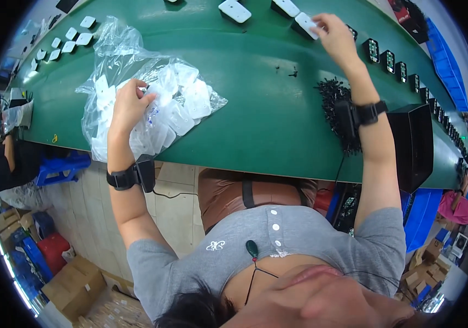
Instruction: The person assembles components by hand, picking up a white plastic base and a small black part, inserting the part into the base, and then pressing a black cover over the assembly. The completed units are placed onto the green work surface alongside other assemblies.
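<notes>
My left hand [130,106] is over a clear plastic bag [116,49] spread on the green table. Its fingers are curled together around a small dark bit too small to name. Beneath and beside it, thin white plastic plates [197,99] lie heaped in the bag. Farther off to the right, my right hand [337,39] has its fingers closed at the right edge of a black case with a white cover [305,25]. Another white-covered case [286,7] touches its far left corner, and a third [235,10] stands to the left.
Several open black cases with green boards [372,50] run along the right. A pile of short black cables [332,101] lies beside my right forearm, near a black bin [413,145]. Small dark parts [293,72] lie mid-table. White-topped pieces [84,39] stand at the far left.
</notes>
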The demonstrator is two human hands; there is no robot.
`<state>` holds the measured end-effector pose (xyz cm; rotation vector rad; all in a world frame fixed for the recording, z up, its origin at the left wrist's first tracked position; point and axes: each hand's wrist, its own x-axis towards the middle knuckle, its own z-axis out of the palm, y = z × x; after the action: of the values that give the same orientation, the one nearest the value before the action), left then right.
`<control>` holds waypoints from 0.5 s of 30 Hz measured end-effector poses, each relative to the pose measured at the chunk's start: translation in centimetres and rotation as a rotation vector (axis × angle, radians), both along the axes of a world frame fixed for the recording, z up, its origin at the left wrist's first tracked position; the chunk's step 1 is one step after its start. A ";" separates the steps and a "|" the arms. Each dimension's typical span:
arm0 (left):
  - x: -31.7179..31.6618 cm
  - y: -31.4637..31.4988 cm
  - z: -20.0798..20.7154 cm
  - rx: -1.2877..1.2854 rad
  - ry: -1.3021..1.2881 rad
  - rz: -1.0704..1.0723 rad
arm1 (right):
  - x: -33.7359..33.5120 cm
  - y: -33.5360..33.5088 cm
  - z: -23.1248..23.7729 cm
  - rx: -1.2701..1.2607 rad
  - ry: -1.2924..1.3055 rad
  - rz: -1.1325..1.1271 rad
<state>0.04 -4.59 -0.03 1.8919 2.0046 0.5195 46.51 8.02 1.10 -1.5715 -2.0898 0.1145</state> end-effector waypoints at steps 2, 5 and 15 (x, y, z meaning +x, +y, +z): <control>-0.6 -0.6 0.0 -0.001 0.001 0.013 | -2.2 -4.0 0.6 -0.017 -0.002 0.157; -0.6 -1.4 -0.5 0.254 0.040 -0.010 | -3.7 -8.1 -0.1 -0.115 0.020 0.317; 8.9 -4.1 3.5 0.710 -0.264 0.082 | -7.4 -7.7 -2.9 0.066 -0.187 0.428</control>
<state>8.93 -8.68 3.42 1.9488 1.8619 1.5809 39.08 0.29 -1.84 -1.1126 -2.5235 0.0481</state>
